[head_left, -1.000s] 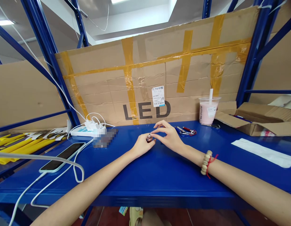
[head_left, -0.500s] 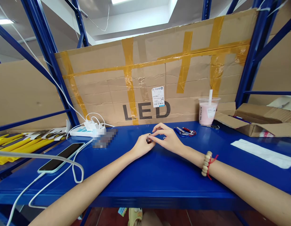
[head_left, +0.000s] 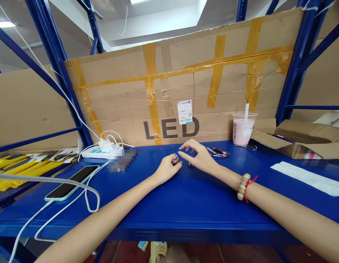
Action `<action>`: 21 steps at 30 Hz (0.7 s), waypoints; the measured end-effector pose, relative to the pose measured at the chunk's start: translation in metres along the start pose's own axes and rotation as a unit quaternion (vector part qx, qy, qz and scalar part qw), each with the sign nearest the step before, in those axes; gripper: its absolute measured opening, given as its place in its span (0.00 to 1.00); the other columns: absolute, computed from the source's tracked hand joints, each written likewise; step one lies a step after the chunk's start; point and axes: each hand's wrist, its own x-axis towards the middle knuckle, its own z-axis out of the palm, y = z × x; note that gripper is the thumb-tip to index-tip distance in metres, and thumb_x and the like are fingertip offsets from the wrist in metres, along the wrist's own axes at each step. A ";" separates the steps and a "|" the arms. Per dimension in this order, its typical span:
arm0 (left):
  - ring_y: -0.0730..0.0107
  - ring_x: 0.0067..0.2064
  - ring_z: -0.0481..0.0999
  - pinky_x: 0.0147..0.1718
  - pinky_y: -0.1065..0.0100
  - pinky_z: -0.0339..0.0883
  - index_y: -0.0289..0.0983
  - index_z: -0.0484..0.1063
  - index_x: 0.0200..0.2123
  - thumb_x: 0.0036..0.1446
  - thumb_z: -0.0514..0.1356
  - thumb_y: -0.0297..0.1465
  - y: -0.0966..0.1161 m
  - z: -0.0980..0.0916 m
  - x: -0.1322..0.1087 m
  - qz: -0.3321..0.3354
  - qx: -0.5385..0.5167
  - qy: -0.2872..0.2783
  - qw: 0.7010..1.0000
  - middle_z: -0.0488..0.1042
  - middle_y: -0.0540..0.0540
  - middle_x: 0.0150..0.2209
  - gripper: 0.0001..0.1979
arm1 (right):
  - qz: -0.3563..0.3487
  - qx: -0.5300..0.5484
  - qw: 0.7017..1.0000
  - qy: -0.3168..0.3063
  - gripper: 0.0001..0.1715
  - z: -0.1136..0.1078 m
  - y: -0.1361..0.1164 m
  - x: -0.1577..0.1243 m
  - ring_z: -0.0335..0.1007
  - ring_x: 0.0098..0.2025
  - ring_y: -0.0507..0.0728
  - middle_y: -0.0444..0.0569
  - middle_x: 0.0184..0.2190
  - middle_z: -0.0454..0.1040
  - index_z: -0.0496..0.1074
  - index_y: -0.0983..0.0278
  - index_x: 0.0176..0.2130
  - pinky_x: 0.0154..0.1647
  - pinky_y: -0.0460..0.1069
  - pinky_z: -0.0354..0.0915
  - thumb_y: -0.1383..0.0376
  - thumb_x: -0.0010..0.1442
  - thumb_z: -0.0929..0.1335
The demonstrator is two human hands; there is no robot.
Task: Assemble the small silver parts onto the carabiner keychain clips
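My left hand point(head_left: 167, 168) is closed around a small dark object with a shiny metallic top point(head_left: 174, 159); its exact kind is too small to tell. Just to the right, my right hand point(head_left: 198, 155) hovers with thumb and fingers apart, holding nothing, a short gap from the left. Under its palm a small metallic piece point(head_left: 190, 164) lies on the blue tabletop point(head_left: 169, 204), partly covered by the hand. Behind the right hand sit several red, blue and silver slim metallic items point(head_left: 220, 152), partly hidden by it.
At left a phone point(head_left: 76, 182) lies among white cables, with a power strip point(head_left: 96, 152) behind it. A cup of pink drink point(head_left: 243, 129), an open cardboard box point(head_left: 301, 146) and a white strip point(head_left: 309, 179) occupy the right. A large cardboard panel point(head_left: 125, 106) closes off the back.
My right hand has drawn off the small object, up and to the right, and its fingers have parted. The left hand keeps hold of the object in nearly the same spot.
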 end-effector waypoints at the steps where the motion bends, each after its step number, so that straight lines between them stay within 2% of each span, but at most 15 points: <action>1: 0.78 0.24 0.53 0.25 0.73 0.50 0.37 0.50 0.20 0.49 0.53 0.28 0.001 -0.001 0.000 0.000 0.005 0.015 1.000 0.52 0.56 0.20 0.12 | 0.018 -0.020 0.999 0.021 0.10 -0.003 0.006 0.002 0.67 0.35 0.53 0.47 0.35 0.71 0.71 0.62 0.36 0.33 0.48 0.64 0.60 0.55 0.66; 4: 0.77 0.25 0.54 0.27 0.73 0.51 0.38 0.48 0.20 0.50 0.52 0.27 0.003 -0.004 0.001 -0.009 0.016 0.058 0.998 0.52 0.56 0.21 0.13 | 0.052 -0.127 0.990 0.033 0.13 -0.016 0.032 0.004 0.68 0.37 0.56 0.48 0.36 0.72 0.70 0.62 0.38 0.38 0.51 0.63 0.60 0.51 0.67; 7: 0.77 0.25 0.54 0.28 0.73 0.51 0.38 0.48 0.21 0.50 0.51 0.25 0.004 -0.005 0.002 -0.025 0.012 0.080 0.996 0.53 0.56 0.21 0.12 | 0.088 -0.217 0.972 -0.006 0.16 -0.027 0.060 0.002 0.66 0.45 0.61 0.49 0.42 0.73 0.70 0.61 0.40 0.45 0.57 0.60 0.58 0.51 0.66; 10: 0.77 0.25 0.55 0.28 0.73 0.51 0.38 0.48 0.21 0.50 0.51 0.24 0.003 -0.005 0.002 -0.036 0.011 0.077 0.996 0.53 0.56 0.21 0.12 | 0.127 -0.237 0.962 -0.054 0.20 -0.027 0.077 -0.002 0.62 0.51 0.64 0.50 0.47 0.71 0.70 0.60 0.44 0.49 0.60 0.57 0.54 0.54 0.63; 12: 0.77 0.25 0.55 0.27 0.73 0.51 0.38 0.48 0.21 0.50 0.51 0.23 0.001 -0.004 0.002 -0.034 0.015 0.073 0.997 0.53 0.56 0.21 0.12 | 0.128 -0.240 0.958 -0.091 0.24 -0.022 0.080 -0.003 0.61 0.53 0.64 0.51 0.50 0.70 0.69 0.60 0.47 0.51 0.60 0.55 0.53 0.54 0.63; 15: 0.77 0.25 0.56 0.27 0.73 0.51 0.38 0.49 0.21 0.50 0.51 0.23 0.000 -0.003 0.002 -0.025 0.024 0.072 0.997 0.54 0.56 0.21 0.12 | 0.093 -0.242 0.956 -0.139 0.27 -0.010 0.079 -0.004 0.59 0.55 0.63 0.52 0.52 0.68 0.67 0.60 0.50 0.54 0.60 0.52 0.50 0.55 0.61; 21: 0.76 0.25 0.56 0.27 0.73 0.51 0.38 0.50 0.21 0.50 0.51 0.23 0.001 -0.004 0.002 -0.021 0.038 0.075 0.996 0.55 0.56 0.21 0.12 | 0.048 -0.243 0.946 -0.210 0.31 0.008 0.078 0.003 0.57 0.57 0.63 0.54 0.53 0.67 0.66 0.62 0.53 0.57 0.60 0.48 0.49 0.57 0.59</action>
